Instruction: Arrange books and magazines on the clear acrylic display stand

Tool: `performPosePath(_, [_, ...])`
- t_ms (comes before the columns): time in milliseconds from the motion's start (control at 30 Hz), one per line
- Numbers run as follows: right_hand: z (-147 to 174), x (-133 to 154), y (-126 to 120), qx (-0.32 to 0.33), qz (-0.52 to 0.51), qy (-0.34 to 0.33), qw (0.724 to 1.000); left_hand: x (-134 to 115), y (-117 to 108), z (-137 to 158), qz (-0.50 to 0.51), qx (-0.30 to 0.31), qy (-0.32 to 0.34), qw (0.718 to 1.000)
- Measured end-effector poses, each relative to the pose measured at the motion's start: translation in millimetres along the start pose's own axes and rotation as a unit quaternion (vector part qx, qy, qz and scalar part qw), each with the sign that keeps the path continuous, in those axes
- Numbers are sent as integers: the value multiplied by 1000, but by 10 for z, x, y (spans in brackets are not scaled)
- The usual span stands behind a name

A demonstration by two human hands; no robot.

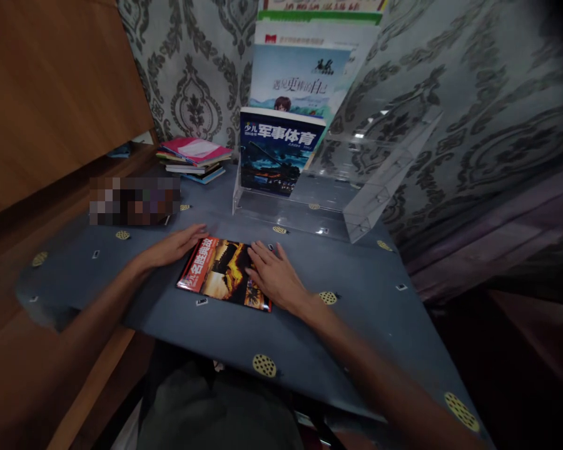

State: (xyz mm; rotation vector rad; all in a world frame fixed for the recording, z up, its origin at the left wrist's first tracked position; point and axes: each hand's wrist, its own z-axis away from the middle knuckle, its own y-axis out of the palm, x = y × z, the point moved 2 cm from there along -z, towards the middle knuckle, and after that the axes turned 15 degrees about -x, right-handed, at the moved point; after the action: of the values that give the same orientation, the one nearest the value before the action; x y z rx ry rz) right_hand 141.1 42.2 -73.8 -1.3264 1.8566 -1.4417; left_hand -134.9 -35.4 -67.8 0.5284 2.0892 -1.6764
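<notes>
A book (223, 269) with a red band and a golden dragon picture lies flat and closed on the table, turned sideways to me. My left hand (178, 244) rests at its far left corner, fingers stretched out and fingertips at the edge. On the book's right side lies my right hand (276, 275), palm down with its fingers extended over the cover. Neither hand grips anything. Behind the book stands a clear acrylic book rack (370, 206), with a dark blue book (279, 153) at its lower left and a light blue book (300, 75) above that.
A stack of books and booklets (197, 153) sits at the back left of the table (356, 337), which has a blue-grey pineapple-print cover. A pixelated object (135, 201) lies in front of the stack. A wooden cabinet (60, 94) stands at left, and patterned wallpaper (192, 94) covers the back.
</notes>
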Motion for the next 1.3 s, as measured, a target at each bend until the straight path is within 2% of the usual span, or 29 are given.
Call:
performPosePath(167, [-444,333,208,21,-50,-120,991,30,-92,-93,63,19,-29,997])
performPosePath(267, [-658,463,323,5,-67,-151,986,48,-76,-84,62,3,-44,997])
performPosePath(400, [-743,550,374,-4,-71,-188,980,68,-73,-72,52,-20,-64,996])
performPosePath(700, [-478,737,374,16,-114,-251,961,-8,-122,-53,3,-15,-72,997])
performPosePath(900, [-225,880,301,24,-128,-279,952,-3,-112,-52,18,-13,-58,998])
performPosePath(1100, [-76,1002,325,3,-84,-240,967,-132,-15,-6,2,-67,-62,996])
performPosePath(1200, [-28,1065,302,-13,-85,-221,971,-244,148,77,-65,-114,-82,988])
performPosePath(1300, [0,1092,247,-9,-86,-209,974,-327,312,179,-132,-146,-57,979])
